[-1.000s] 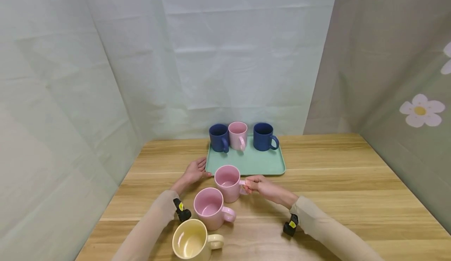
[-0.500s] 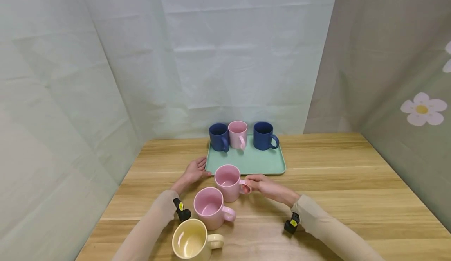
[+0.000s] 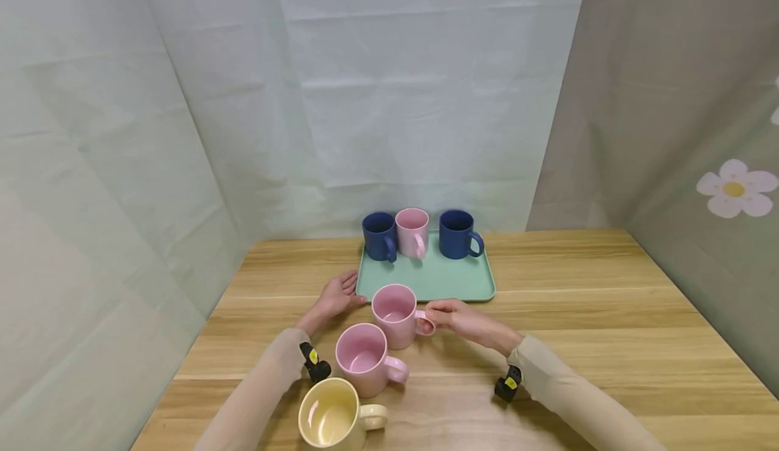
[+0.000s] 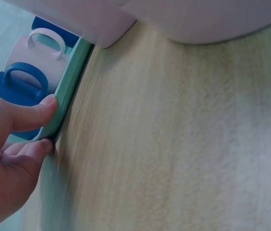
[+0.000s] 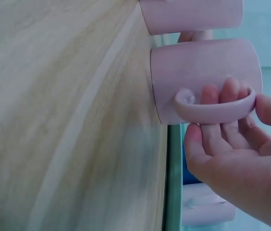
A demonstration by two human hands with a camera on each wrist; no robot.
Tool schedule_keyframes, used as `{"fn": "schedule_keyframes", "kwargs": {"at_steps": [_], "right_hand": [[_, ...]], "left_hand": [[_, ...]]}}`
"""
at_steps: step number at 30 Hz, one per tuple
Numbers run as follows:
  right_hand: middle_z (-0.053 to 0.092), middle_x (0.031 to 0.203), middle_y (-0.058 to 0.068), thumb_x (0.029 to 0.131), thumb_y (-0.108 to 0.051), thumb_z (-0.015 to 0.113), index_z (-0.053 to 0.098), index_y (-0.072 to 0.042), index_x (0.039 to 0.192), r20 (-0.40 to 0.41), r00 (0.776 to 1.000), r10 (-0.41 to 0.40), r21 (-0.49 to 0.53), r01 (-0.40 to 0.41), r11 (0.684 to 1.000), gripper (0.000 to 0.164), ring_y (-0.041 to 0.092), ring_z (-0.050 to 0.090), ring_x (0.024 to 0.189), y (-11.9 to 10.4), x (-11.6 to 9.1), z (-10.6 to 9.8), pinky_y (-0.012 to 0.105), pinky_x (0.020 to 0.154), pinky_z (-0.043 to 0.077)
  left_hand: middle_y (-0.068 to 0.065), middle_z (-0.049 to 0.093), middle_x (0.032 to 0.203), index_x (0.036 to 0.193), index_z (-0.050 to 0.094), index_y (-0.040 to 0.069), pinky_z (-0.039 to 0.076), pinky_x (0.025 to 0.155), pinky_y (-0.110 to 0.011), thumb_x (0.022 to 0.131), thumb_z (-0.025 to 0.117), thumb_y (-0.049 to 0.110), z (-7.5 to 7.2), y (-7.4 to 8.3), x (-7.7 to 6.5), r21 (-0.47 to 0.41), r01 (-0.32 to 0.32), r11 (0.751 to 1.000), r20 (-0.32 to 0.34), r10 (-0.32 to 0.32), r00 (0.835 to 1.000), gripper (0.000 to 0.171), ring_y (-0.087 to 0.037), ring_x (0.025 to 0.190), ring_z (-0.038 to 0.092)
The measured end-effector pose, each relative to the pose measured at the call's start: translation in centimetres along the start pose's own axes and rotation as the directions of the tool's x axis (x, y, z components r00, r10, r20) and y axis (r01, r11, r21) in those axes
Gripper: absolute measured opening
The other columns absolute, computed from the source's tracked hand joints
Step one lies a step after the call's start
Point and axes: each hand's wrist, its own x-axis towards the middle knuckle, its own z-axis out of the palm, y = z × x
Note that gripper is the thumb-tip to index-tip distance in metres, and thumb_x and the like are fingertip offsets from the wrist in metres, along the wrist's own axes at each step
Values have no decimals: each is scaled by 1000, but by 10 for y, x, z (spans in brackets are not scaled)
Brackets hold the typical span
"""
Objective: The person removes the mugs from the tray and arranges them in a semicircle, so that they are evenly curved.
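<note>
In the head view, my right hand [image 3: 465, 321] holds the handle of a pink mug [image 3: 392, 326] that stands upright just in front of the green tray [image 3: 426, 300]. The right wrist view shows fingers [image 5: 219, 134] passed through the handle [image 5: 217, 111], with the thumb at its upper end. My left hand [image 3: 333, 297] is at the tray's near left corner. In the left wrist view its thumb [image 4: 32, 115] lies over the tray rim [image 4: 68, 86] and the other fingers are against the corner below, pinching it.
On the tray's back part stand two dark blue mugs [image 3: 456, 236] with a pink mug [image 3: 412, 234] between them. Nearer me on the wooden table [image 3: 608, 343] are another pink mug [image 3: 365, 363] and a yellow mug [image 3: 333, 417], close to my left forearm. Pale cloth [image 3: 426, 99] hangs behind.
The fingers of my right hand have shifted on the mug's handle, and that wrist has moved very slightly right. The left hand, mugs and tray stay put.
</note>
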Motion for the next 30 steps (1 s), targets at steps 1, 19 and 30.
{"fn": "schedule_keyframes", "kwargs": {"at_steps": [1, 19, 30], "right_hand": [[63, 90, -2, 101, -22, 49, 55, 13, 105, -3, 1000, 7, -8, -7, 1000, 36, 12, 57, 89, -1, -1, -1, 35, 93, 50], [65, 94, 2, 101, -12, 44, 47, 20, 115, -133, 990, 41, 45, -35, 998, 36, 11, 62, 87, -4, -2, -28, 33, 90, 57], [62, 92, 1, 98, -5, 43, 48, 17, 116, -268, 961, 69, 97, -45, 994, 29, 9, 62, 83, -3, 4, -47, 24, 79, 56]], "left_hand": [[-34, 21, 152, 146, 17, -17, 28, 118, -47, 84, 62, -13, 0, 0, 0, 2, 0, 1000, 0, 0, 1000, 78, -43, 142, 25], [-33, 21, 153, 146, 16, -17, 28, 118, -46, 83, 63, -13, -1, -1, 4, 16, 12, 1000, 5, -12, 1000, 79, -42, 142, 26], [-34, 22, 152, 146, 17, -18, 30, 117, -48, 82, 63, -14, 0, 4, 2, 37, -6, 999, 12, 5, 1000, 79, -43, 142, 26]]}}
